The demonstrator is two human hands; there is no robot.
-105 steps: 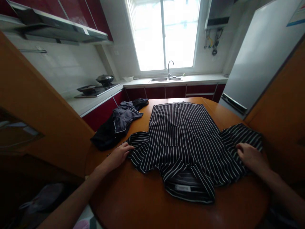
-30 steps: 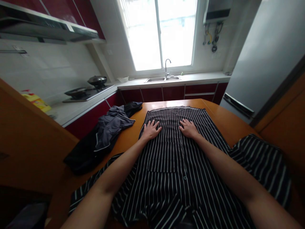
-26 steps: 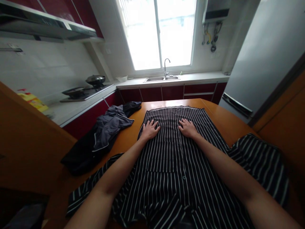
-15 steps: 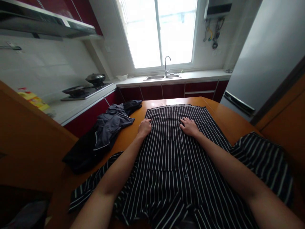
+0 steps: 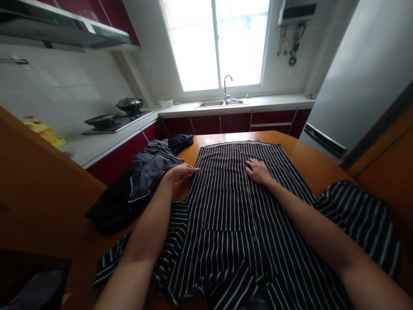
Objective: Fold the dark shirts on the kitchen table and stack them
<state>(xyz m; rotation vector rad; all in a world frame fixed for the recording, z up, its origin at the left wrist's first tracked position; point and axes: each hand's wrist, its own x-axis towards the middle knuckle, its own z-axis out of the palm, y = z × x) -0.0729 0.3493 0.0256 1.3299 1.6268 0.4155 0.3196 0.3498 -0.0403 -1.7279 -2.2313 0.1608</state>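
Note:
A black shirt with white stripes (image 5: 222, 211) lies spread on the wooden table (image 5: 284, 150), buttons up, its hem at the far side and its collar end near me. At the shirt's left edge is my left hand (image 5: 181, 172), palm turned sideways. Its fingers stretch right, with the tips touching or just over the cloth edge; its lower fingers are partly hidden. My right hand (image 5: 259, 171) rests flat on the shirt beside the button line, fingers apart. One striped sleeve (image 5: 358, 219) spreads out to the right; the other lies partly under my left forearm.
Dark grey and black clothing (image 5: 145, 172) is heaped on the table's left side. Beyond the table are a counter with a sink (image 5: 211, 103), a stove with a lidded pan (image 5: 129, 104), and a fridge (image 5: 358, 77) at the right. A yellow bottle (image 5: 48, 132) stands at the left.
My left hand has moved left off the shirt's surface to its edge, its fingers now stretched out. My right hand stays about where it was on the shirt.

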